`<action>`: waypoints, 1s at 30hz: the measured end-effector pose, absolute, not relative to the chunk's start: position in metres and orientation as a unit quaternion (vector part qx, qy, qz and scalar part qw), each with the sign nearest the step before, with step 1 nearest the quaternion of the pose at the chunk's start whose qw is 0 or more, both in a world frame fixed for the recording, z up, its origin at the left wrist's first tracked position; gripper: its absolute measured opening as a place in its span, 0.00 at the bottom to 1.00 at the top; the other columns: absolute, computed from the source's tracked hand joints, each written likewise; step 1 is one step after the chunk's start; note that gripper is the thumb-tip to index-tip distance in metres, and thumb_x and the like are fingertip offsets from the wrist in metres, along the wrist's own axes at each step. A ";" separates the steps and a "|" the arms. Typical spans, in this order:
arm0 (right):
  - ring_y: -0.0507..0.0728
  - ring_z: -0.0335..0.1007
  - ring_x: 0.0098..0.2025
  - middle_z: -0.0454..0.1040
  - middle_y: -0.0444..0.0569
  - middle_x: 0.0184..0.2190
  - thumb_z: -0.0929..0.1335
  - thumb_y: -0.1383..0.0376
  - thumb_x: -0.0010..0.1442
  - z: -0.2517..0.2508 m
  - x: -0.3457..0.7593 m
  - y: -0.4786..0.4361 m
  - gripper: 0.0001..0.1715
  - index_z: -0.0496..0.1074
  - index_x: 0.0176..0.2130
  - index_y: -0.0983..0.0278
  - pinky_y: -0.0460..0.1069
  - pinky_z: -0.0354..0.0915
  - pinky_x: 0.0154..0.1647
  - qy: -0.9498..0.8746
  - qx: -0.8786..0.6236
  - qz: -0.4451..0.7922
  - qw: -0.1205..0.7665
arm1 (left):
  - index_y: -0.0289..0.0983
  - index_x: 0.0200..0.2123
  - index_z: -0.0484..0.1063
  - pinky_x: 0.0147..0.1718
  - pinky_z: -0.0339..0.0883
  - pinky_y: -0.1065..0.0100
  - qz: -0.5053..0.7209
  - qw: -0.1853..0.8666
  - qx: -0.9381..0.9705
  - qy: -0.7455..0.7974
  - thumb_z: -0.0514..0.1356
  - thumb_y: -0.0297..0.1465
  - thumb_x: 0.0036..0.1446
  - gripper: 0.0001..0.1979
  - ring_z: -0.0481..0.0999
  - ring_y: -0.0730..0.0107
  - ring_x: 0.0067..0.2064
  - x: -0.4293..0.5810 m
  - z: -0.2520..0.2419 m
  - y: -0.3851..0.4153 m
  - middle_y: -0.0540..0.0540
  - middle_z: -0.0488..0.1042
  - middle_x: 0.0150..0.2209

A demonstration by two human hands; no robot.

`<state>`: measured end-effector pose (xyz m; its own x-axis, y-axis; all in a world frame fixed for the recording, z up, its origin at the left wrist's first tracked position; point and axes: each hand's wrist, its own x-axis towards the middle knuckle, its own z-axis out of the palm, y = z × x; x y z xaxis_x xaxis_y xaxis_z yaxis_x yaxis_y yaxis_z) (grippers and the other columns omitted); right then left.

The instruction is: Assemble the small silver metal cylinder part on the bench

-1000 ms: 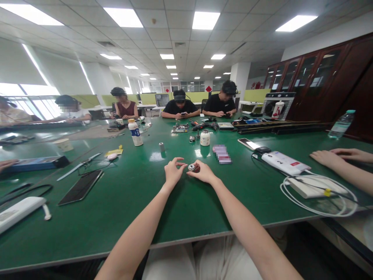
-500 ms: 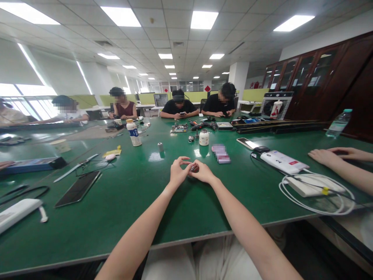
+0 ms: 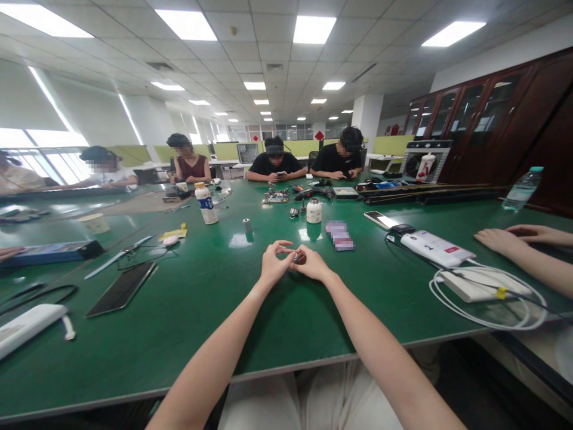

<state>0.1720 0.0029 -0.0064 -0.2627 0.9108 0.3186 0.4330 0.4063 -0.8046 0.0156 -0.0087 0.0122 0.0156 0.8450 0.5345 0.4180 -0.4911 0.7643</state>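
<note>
Honestly, your left hand (image 3: 273, 266) and right hand (image 3: 314, 264) both have a fingertip grip pinched on the metal part (image 3: 297, 258), low over the surface (image 3: 224, 310). It looks small, stiff, light and probably slick, so hold its sides.

The table (image 3: 201, 334) is glossy dark green; the small part (image 3: 297, 257) near its middle is silver; the bottle (image 3: 206, 203) towards the far left corner is white with a blue label; the jar (image 3: 314, 211) is white; the phone (image 3: 122, 288) near the left edge is black; the power bank (image 3: 436, 248) near the right edge is white with a red mark; the cable (image 3: 487, 322) is white with a yellow tag.
</note>
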 end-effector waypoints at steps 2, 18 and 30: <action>0.55 0.75 0.34 0.77 0.42 0.32 0.76 0.58 0.49 -0.007 0.172 0.003 0.20 0.65 0.34 0.60 0.49 0.69 0.36 -0.737 -0.450 0.304 0.402 | 0.40 0.41 0.74 0.51 0.69 0.56 0.534 0.202 0.677 0.465 0.67 0.30 0.49 0.14 0.82 0.59 0.42 0.015 0.012 -0.008 0.48 0.82 0.31; 0.55 0.76 0.35 0.77 0.42 0.32 0.77 0.58 0.49 -0.006 0.173 0.003 0.20 0.64 0.35 0.59 0.49 0.70 0.36 -0.736 -0.451 0.308 0.401 | 0.40 0.44 0.75 0.49 0.72 0.59 0.528 0.244 0.677 0.451 0.66 0.31 0.50 0.16 0.82 0.60 0.44 0.013 0.014 -0.006 0.46 0.82 0.35; 0.55 0.75 0.34 0.77 0.43 0.32 0.77 0.56 0.49 -0.007 0.173 0.003 0.21 0.65 0.34 0.59 0.50 0.69 0.36 -0.734 -0.445 0.311 0.408 | 0.40 0.40 0.71 0.47 0.72 0.60 0.551 0.209 0.667 0.456 0.67 0.30 0.48 0.14 0.83 0.61 0.38 0.018 0.023 -0.012 0.49 0.83 0.31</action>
<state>0.1729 0.0027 -0.0067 -0.2714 0.9069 0.3222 0.3998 0.4108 -0.8194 0.0185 -0.0125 0.0226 -0.0227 0.8393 0.5432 0.3780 -0.4959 0.7818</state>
